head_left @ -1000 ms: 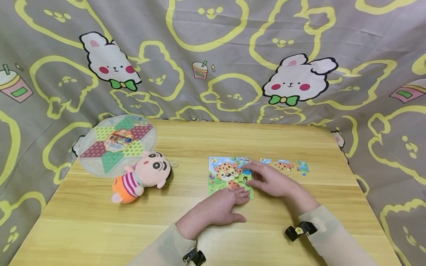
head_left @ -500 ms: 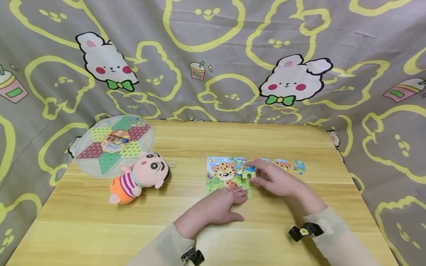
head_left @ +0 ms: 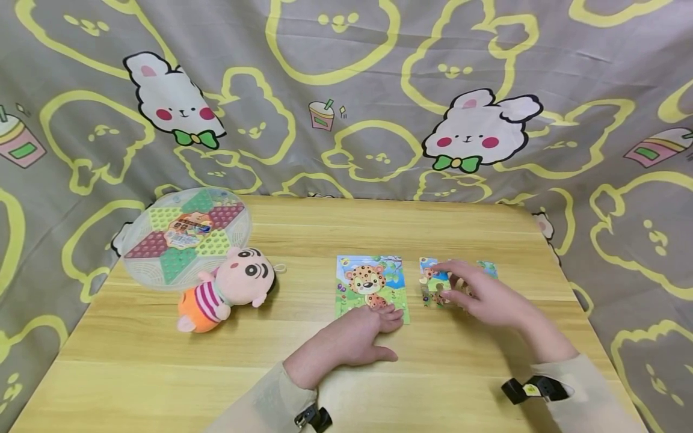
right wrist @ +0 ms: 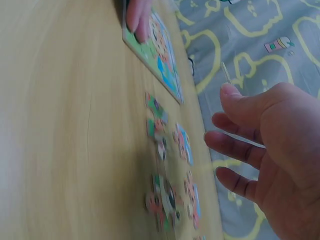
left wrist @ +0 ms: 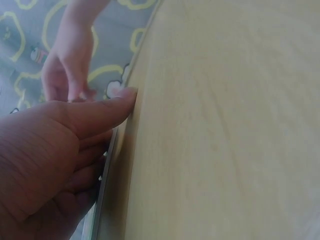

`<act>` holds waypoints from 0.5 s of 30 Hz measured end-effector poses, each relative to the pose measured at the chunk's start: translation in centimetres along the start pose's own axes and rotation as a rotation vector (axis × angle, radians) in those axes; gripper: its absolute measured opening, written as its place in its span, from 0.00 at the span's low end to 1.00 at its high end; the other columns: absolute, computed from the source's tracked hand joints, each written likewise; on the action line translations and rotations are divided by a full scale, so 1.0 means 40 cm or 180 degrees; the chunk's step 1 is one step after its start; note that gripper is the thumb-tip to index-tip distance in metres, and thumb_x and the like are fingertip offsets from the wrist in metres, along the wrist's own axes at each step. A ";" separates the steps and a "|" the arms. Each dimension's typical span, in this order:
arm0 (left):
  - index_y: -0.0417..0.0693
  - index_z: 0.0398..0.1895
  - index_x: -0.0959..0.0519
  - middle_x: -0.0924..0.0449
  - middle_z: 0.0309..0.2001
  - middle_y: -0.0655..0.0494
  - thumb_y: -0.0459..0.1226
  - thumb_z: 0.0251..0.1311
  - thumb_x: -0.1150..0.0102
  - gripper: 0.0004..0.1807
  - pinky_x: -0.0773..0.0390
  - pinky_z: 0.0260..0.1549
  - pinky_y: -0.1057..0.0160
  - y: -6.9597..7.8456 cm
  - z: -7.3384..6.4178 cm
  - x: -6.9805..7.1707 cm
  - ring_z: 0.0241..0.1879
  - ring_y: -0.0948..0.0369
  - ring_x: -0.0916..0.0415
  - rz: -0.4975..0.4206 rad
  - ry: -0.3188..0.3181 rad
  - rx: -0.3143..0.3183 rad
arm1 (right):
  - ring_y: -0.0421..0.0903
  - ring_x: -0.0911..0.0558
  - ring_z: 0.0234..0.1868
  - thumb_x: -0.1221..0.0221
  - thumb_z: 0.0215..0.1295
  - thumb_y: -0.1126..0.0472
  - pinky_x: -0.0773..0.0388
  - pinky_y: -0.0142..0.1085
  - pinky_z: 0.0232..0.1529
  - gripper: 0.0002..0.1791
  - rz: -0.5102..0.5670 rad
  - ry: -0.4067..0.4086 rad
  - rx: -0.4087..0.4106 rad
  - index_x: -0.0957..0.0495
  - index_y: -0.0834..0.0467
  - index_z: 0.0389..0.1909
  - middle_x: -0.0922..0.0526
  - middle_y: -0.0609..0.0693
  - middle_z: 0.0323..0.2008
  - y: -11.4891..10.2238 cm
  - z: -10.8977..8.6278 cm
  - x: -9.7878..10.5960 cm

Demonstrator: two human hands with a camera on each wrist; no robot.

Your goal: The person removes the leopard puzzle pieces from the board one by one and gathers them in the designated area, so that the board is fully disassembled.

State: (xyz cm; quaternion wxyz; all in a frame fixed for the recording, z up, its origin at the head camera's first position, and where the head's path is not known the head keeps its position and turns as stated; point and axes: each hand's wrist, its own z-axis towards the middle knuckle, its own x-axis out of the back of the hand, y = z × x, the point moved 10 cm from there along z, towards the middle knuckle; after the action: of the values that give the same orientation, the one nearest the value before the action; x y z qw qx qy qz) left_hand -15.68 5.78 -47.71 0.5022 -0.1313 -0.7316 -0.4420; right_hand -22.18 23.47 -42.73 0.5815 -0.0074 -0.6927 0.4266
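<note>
A square puzzle board with a spotted leopard picture lies on the table in the head view. My left hand rests on its lower part, fingers extended and thumb spread. To the right of the board, my right hand pinches a puzzle piece, blue and green in colour, at its fingertips. In the right wrist view that piece shows edge-on as a thin strip above the thumb. Beneath the right hand lie several loose puzzle pieces, partly hidden by it in the head view.
At the left, a plush doll in a striped top lies against a round Chinese checkers board. A patterned curtain hangs behind and beside the wooden table.
My right hand has moved right, from the board's right edge to over the loose pieces, carrying a puzzle piece. The left hand stays on the board.
</note>
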 end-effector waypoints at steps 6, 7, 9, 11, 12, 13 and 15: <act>0.49 0.75 0.25 0.36 0.78 0.61 0.54 0.67 0.30 0.37 0.43 0.77 0.54 -0.001 0.001 -0.003 0.79 0.59 0.44 -0.0032 -0.0011 0.0012 | 0.39 0.22 0.45 0.35 0.74 0.67 0.19 0.37 0.40 0.27 -0.0077 0.0143 0.0091 0.26 0.57 0.72 0.19 0.44 0.56 0.017 -0.054 0.039; 0.49 0.75 0.25 0.36 0.78 0.61 0.54 0.66 0.30 0.37 0.43 0.77 0.54 -0.002 0.001 -0.003 0.79 0.59 0.44 -0.0035 -0.0011 0.0020 | 0.39 0.21 0.45 0.35 0.73 0.68 0.18 0.37 0.40 0.27 -0.0086 0.0160 0.0114 0.26 0.59 0.72 0.19 0.44 0.56 0.018 -0.062 0.045; 0.49 0.75 0.25 0.36 0.78 0.61 0.54 0.66 0.30 0.37 0.43 0.77 0.54 -0.003 0.001 -0.005 0.79 0.59 0.44 -0.0046 -0.0014 0.0032 | 0.39 0.21 0.45 0.35 0.72 0.70 0.17 0.37 0.41 0.28 -0.0108 0.0194 0.0154 0.27 0.60 0.72 0.19 0.44 0.56 0.022 -0.077 0.055; 0.49 0.75 0.25 0.36 0.78 0.61 0.54 0.66 0.30 0.37 0.43 0.77 0.54 -0.004 0.002 -0.005 0.79 0.59 0.44 -0.0055 -0.0012 0.0041 | 0.38 0.21 0.46 0.34 0.71 0.71 0.16 0.37 0.41 0.29 -0.0140 0.0231 0.0185 0.26 0.60 0.71 0.18 0.45 0.57 0.029 -0.092 0.063; 0.49 0.75 0.25 0.36 0.78 0.61 0.54 0.66 0.30 0.38 0.43 0.77 0.54 -0.005 0.002 -0.006 0.79 0.59 0.44 -0.0058 -0.0011 0.0042 | 0.37 0.22 0.46 0.34 0.71 0.71 0.17 0.37 0.41 0.30 -0.0164 0.0250 0.0189 0.26 0.60 0.72 0.19 0.45 0.58 0.034 -0.100 0.067; 0.49 0.75 0.25 0.36 0.78 0.61 0.54 0.66 0.29 0.38 0.43 0.77 0.54 -0.005 0.002 -0.006 0.79 0.60 0.44 -0.0061 -0.0009 0.0043 | 0.37 0.22 0.46 0.34 0.70 0.72 0.17 0.37 0.41 0.30 -0.0179 0.0272 0.0190 0.27 0.60 0.72 0.19 0.45 0.58 0.040 -0.107 0.071; 0.49 0.75 0.25 0.36 0.78 0.61 0.54 0.66 0.29 0.38 0.43 0.77 0.55 -0.005 0.002 -0.005 0.79 0.60 0.44 -0.0067 -0.0005 0.0036 | 0.37 0.23 0.45 0.33 0.69 0.73 0.17 0.37 0.40 0.31 -0.0206 0.0312 0.0167 0.26 0.59 0.71 0.18 0.43 0.56 0.056 -0.122 0.079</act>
State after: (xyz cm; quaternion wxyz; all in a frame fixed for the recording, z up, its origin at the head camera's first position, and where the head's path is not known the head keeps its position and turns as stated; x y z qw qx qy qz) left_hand -15.76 5.79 -48.00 0.4977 -0.1211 -0.7358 -0.4430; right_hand -20.34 29.33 -41.76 0.6282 0.0094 -0.6519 0.4246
